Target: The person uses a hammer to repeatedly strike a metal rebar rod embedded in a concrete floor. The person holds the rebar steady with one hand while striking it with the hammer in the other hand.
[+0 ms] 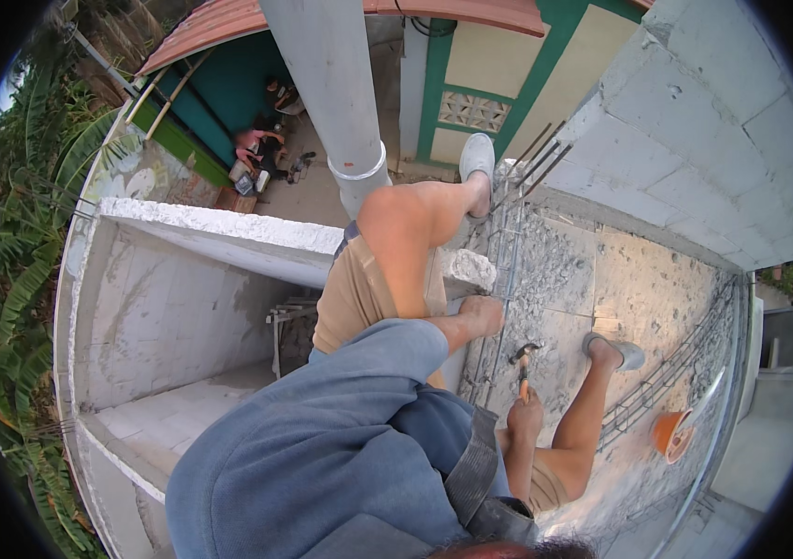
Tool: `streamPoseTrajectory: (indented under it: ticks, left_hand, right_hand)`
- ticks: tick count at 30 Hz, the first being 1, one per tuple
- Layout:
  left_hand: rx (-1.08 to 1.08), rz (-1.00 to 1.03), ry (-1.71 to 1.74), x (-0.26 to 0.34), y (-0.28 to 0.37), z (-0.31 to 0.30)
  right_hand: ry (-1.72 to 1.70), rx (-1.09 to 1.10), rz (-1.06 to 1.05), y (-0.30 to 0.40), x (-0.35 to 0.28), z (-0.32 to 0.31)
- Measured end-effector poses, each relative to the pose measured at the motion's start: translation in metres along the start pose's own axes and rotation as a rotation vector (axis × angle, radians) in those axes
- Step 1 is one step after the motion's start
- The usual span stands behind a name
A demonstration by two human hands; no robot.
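Observation:
My right hand [526,417] grips the handle of a claw hammer [524,367], its dark head raised over rough concrete. My left hand [484,316] is curled beside a rebar cage [507,269] at the broken wall end [468,271]. Whether its fingers hold anything is hidden. The cage's thin bars run lengthwise along the edge of the concrete slab [564,265]. My left foot, in a grey shoe [477,155], rests near several protruding rebar ends [542,157]. My right foot, in a grey shoe [627,355], stands on the slab.
An orange bucket [669,434] lies beside another rebar cage [655,391]. Block walls [704,133] rise at right; a rough-topped wall [229,225] borders a deep room at left. A large grey pipe [326,84] stands ahead. Two people [253,150] sit in the yard far below.

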State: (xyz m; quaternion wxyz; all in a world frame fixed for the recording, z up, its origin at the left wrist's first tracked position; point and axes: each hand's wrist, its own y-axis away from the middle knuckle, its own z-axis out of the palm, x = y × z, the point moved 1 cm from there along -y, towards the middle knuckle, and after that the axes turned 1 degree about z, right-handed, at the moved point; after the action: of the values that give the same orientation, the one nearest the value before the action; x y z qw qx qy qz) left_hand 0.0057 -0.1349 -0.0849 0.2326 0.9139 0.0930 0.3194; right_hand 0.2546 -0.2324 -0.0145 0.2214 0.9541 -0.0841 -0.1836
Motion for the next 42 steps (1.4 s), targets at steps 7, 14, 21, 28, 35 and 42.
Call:
streamPoseTrajectory:
  ticks: [7, 14, 21, 28, 35, 42]
  left_hand:
    - [0.004, -0.01, -0.014, -0.001, 0.004, -0.003]
    - [0.008, -0.016, -0.003, -0.001, 0.004, -0.002]
    - [0.017, -0.004, -0.016, -0.003, 0.002, 0.002]
    - [0.021, -0.01, -0.002, -0.002, 0.001, 0.002]
    - [0.035, 0.007, -0.002, -0.003, 0.002, 0.002]
    - [0.023, -0.002, -0.022, -0.002, 0.002, 0.001]
  right_hand:
    - [-0.017, 0.021, -0.031, -0.009, 0.016, 0.012]
    - [-0.011, 0.001, -0.017, -0.011, 0.017, 0.012]
    - [-0.018, -0.015, 0.026, -0.006, 0.008, 0.005]
    - [-0.034, -0.014, 0.002, -0.011, 0.017, 0.011]
    - [-0.043, -0.007, -0.029, -0.015, 0.023, 0.015]
    - [-0.028, -0.027, -0.004, -0.01, 0.013, 0.008]
